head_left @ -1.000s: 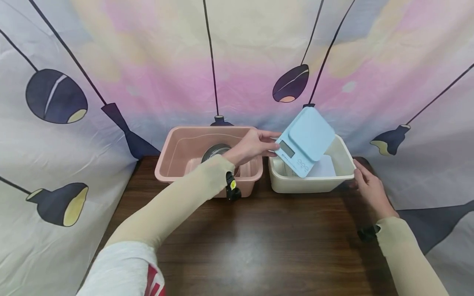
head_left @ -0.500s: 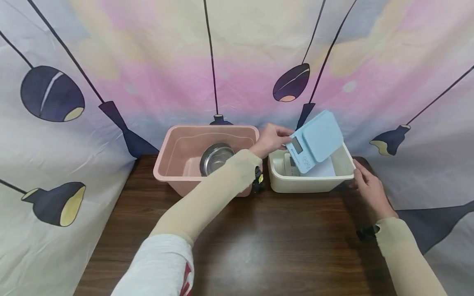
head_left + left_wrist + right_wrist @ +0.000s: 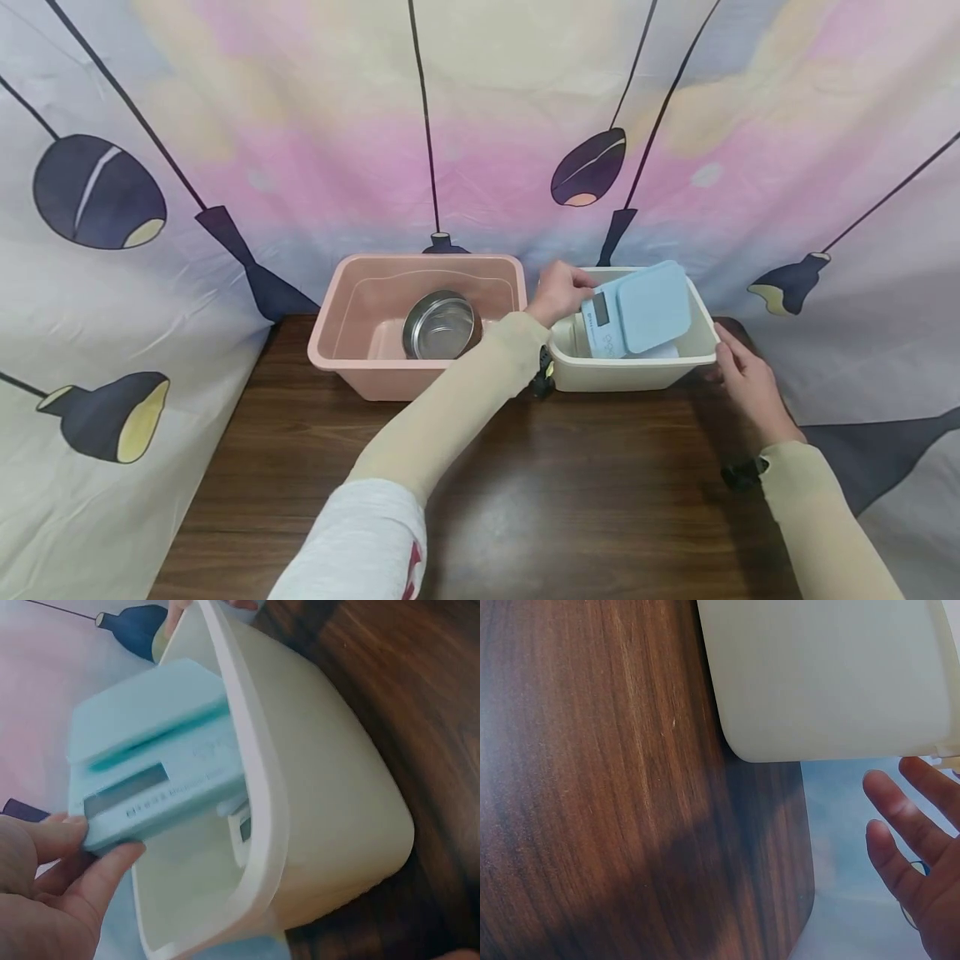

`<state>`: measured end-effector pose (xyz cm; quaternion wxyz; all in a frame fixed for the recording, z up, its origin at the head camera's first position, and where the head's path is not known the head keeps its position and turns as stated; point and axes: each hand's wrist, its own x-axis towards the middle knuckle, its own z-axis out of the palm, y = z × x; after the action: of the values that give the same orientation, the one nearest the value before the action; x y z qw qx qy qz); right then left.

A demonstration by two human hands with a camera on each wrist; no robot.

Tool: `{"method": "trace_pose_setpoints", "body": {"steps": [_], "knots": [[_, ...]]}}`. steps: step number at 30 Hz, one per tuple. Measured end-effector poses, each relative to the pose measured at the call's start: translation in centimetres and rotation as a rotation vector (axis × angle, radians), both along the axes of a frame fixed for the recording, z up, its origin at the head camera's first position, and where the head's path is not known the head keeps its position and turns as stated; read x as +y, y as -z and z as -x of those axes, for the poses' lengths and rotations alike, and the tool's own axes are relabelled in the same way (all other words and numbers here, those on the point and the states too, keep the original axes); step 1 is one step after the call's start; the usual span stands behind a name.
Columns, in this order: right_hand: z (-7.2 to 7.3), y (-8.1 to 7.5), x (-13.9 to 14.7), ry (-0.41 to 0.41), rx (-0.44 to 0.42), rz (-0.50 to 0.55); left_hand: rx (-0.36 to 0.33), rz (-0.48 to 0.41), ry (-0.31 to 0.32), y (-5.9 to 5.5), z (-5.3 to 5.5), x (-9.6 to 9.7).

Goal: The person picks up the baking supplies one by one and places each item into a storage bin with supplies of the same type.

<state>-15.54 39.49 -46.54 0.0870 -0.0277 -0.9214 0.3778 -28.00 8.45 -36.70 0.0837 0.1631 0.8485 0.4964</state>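
A light blue kitchen scale (image 3: 637,308) with a small dark display lies tilted within the opening of a white plastic bin (image 3: 637,377). My left hand (image 3: 558,292) pinches its display end between thumb and fingers; the left wrist view shows the thumb on the scale's (image 3: 150,742) top face. Beneath it sits a white object with a dark display (image 3: 244,829), mostly hidden. My right hand (image 3: 750,383) holds the bin's right end at the rim, and in the right wrist view several fingers (image 3: 896,799) lie outside the wall.
Left of the white bin stands a pink plastic bin (image 3: 360,364) with a round metal bowl (image 3: 442,327) inside. Both stand at the back of a dark wooden table (image 3: 585,492), against a curtain (image 3: 480,125) printed with lamps.
My left hand has moved right and lowered the blue scale from above the white bin into its opening, tipping it flatter. The right hand has stayed at the rim.
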Motion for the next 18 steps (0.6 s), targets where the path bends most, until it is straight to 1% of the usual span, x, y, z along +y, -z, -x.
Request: {"method": "trace_pose_setpoints", "body": {"steps": [5,11,14,18], "knots": [[0.0,0.0,0.0,0.012,-0.002,0.009,0.001,0.027,0.024,0.7,-0.2,0.5],[0.0,0.0,-0.2,0.020,0.003,0.031,0.032,0.050,0.032,1.3,-0.2,1.0],[0.0,0.1,-0.2,0.027,-0.001,0.018,0.032,0.039,0.038,1.7,-0.3,1.2],[0.0,0.1,-0.1,0.025,-0.005,0.006,0.049,0.022,0.038,2.1,-0.5,1.6]]}}
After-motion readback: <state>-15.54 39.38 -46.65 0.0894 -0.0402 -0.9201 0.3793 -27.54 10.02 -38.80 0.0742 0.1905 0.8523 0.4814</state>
